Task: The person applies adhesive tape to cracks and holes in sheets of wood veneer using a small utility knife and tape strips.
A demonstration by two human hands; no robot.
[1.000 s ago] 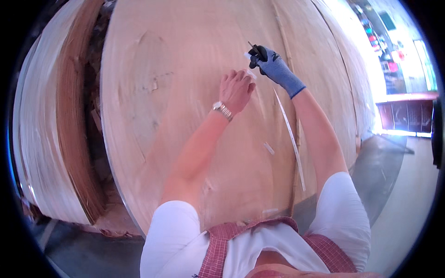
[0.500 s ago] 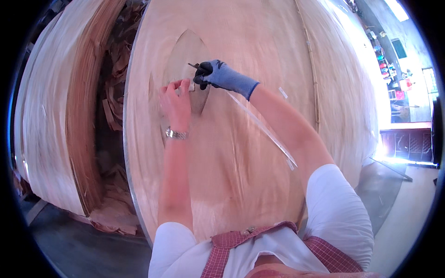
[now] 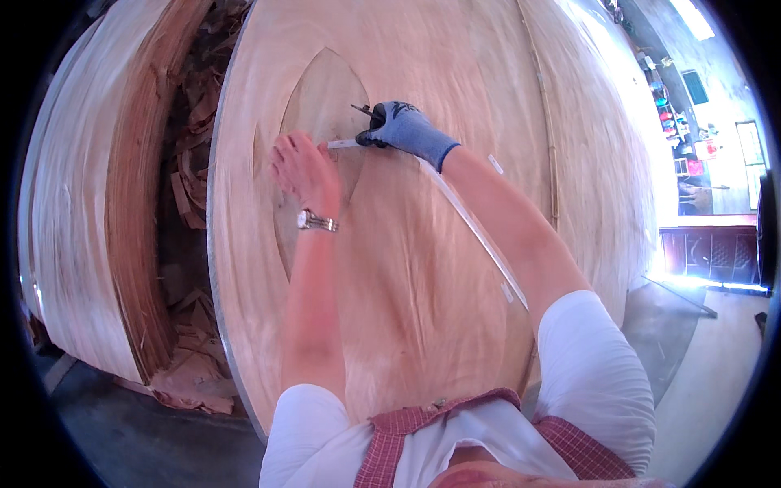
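My bare left hand (image 3: 305, 169), with a metal watch at the wrist, lies over the left part of a pointed oval patch (image 3: 325, 89) in a wide pale wood veneer sheet (image 3: 407, 260). Its fingers point to the upper left, and its thumb is at the end of a short stretch of white tape (image 3: 342, 144). My right hand (image 3: 390, 130), in a blue-grey glove with dark fingertips, is closed around a thin dark tool (image 3: 360, 109) and the tape's other end. From below this glove a long white strip (image 3: 472, 226) runs down beside the right forearm.
A tall veneer stack (image 3: 134, 220) stands on the left, beyond a dark gap with torn veneer scraps (image 3: 191, 175). Small white pieces (image 3: 495, 164) lie right of the forearm. A long crack (image 3: 549, 122) runs down the sheet's right part. Coloured items (image 3: 669, 126) are at far right.
My right hand has moved right, and a stretch of white tape now shows between the hands. My left hand has turned, its fingers now toward the upper left and away from the right glove.
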